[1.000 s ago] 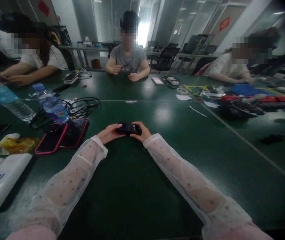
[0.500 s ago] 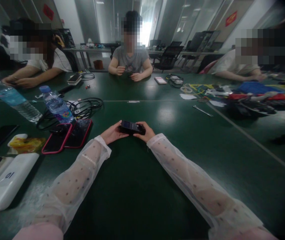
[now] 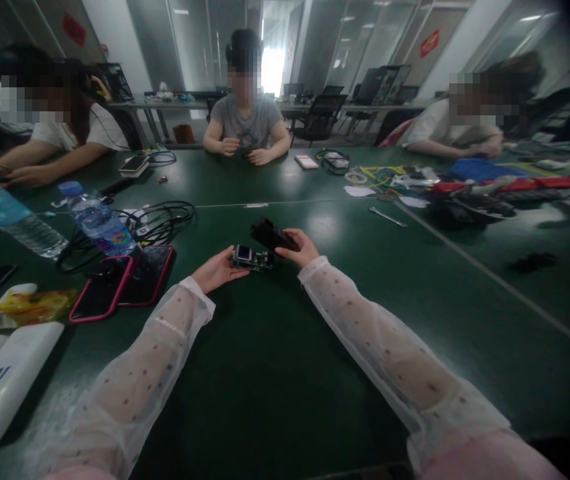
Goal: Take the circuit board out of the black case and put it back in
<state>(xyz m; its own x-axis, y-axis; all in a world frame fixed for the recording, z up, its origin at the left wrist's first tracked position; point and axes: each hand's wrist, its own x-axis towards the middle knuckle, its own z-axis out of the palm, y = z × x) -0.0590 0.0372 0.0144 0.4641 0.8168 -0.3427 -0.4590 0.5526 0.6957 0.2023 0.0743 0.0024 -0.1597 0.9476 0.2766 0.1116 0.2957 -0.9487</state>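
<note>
Between the thumb and fingers of my left hand is a bare circuit board with a small screen at its left end. My right hand grips a black plastic cover, tilted and lifted just above and behind the board. The two parts are apart at the left; whether they touch at the right end I cannot tell. Both hands are over the middle of the dark green table.
Left of my hands lie two red-edged phones, black cables, two leaning water bottles and a white device. A wrench and a tool pile lie right. Three people sit around the table.
The black cover has come off the board: my right hand has raised it, and the board now shows in my left hand. The view has shifted slightly to the right.
</note>
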